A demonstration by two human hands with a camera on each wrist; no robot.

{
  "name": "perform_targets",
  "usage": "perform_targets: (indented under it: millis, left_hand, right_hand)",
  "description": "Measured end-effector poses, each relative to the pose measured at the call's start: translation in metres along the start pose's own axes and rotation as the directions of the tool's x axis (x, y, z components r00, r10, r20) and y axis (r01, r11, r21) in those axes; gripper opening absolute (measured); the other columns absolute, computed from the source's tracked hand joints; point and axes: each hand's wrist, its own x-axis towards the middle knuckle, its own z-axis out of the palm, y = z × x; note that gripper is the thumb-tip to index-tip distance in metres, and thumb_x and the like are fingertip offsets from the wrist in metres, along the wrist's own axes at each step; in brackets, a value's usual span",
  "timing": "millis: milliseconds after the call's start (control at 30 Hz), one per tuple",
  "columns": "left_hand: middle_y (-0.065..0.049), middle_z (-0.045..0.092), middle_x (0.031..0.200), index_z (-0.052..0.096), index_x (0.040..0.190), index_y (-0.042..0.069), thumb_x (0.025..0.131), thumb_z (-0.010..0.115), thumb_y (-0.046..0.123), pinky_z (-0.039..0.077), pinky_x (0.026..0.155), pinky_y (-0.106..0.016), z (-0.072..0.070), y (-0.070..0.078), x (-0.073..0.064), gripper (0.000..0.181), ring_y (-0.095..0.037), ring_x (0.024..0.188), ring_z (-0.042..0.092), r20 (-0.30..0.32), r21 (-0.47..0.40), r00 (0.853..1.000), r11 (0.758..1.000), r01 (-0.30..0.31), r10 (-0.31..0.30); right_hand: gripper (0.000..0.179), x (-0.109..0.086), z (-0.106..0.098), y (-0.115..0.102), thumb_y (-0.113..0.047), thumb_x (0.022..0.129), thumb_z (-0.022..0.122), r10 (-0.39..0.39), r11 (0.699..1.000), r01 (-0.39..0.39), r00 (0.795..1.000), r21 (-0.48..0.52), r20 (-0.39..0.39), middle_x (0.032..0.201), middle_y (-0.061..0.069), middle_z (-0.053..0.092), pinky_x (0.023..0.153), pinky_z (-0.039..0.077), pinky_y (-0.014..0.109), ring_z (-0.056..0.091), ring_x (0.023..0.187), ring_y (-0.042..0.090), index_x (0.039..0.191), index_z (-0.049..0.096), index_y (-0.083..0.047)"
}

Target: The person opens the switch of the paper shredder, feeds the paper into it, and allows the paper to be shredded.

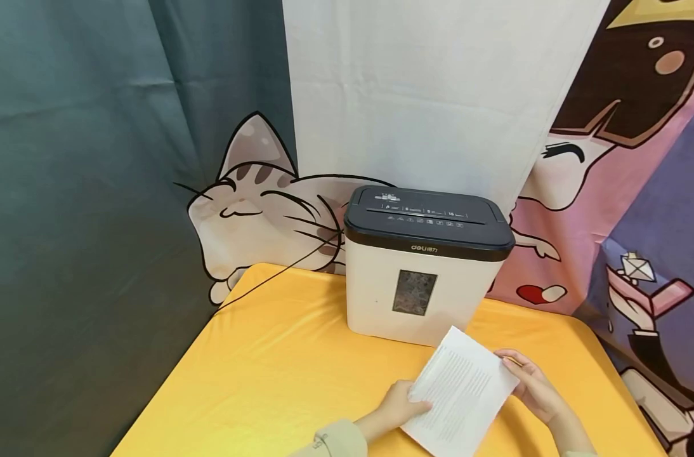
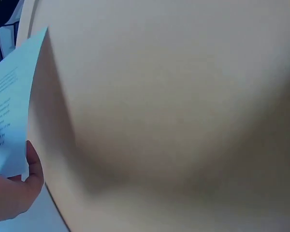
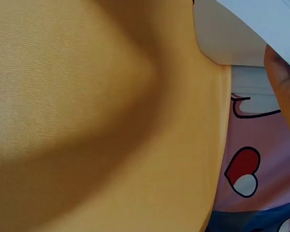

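Observation:
Printed white paper [image 1: 471,381] is held tilted above the front of the table; I cannot tell if it is one sheet or a few. My left hand [image 1: 401,404] grips its left edge with the thumb on the printed face. At its right corner, my right hand [image 1: 534,384] pinches the paper between thumb and fingers. Just behind the paper stands a white paper shredder [image 1: 370,285] with a black lid [image 1: 432,219] and a narrow slot across the top. In the left wrist view the left hand [image 2: 24,191] holds the lower edge of the paper [image 2: 12,96].
A yellow cloth [image 1: 278,355] covers the table. From the shredder's left side a thin black cord [image 1: 273,278] runs over the table's left edge. Behind hang a dark curtain [image 1: 84,190] and a cartoon-printed cloth [image 1: 598,254].

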Motion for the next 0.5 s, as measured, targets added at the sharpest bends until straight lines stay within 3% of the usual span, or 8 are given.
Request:
perform_targets:
  millis: [133, 300, 500]
  left_hand:
    - [-0.009, 0.071, 0.095, 0.065, 0.109, -0.002, 0.078, 0.073, 0.007, 0.051, 0.069, -0.017, -0.023, 0.001, -0.007, 0.034, -0.003, 0.077, 0.062, 0.015, 0.142, 0.999, 0.989, -0.051, 0.050]
    - [-0.004, 0.072, 0.101, 0.067, 0.107, 0.005, 0.078, 0.075, 0.014, 0.050, 0.077, -0.020, -0.049, 0.008, -0.011, 0.031, -0.004, 0.087, 0.063, 0.061, 0.273, 0.995, 0.957, -0.098, 0.084]
    - [-0.001, 0.072, 0.103, 0.069, 0.106, 0.007, 0.078, 0.075, 0.019, 0.050, 0.083, -0.020, -0.074, 0.024, -0.014, 0.030, -0.005, 0.092, 0.065, 0.163, 0.455, 0.977, 0.869, -0.197, 0.136]
  right_hand:
    - [0.045, 0.002, 0.002, -0.005, -0.001, 0.102, 0.021, 0.078, 0.994, -0.073, 0.994, -0.078, 0.072, 0.118, -0.009, 0.064, 0.082, 0.053, 0.026, 0.062, 0.103, 0.006, 0.125, 0.055, -0.020]
    - [0.034, 0.008, 0.013, -0.002, -0.006, 0.101, 0.035, 0.210, 0.947, -0.198, 0.977, -0.255, 0.022, 0.112, -0.014, 0.063, 0.079, 0.053, 0.025, 0.060, 0.097, 0.003, 0.121, 0.054, -0.027]
    - [0.028, 0.013, 0.033, 0.008, -0.005, 0.098, 0.045, 0.226, 0.905, -0.201, 0.974, -0.375, 0.024, 0.109, -0.014, 0.066, 0.076, 0.051, 0.022, 0.061, 0.094, 0.002, 0.117, 0.057, -0.024]
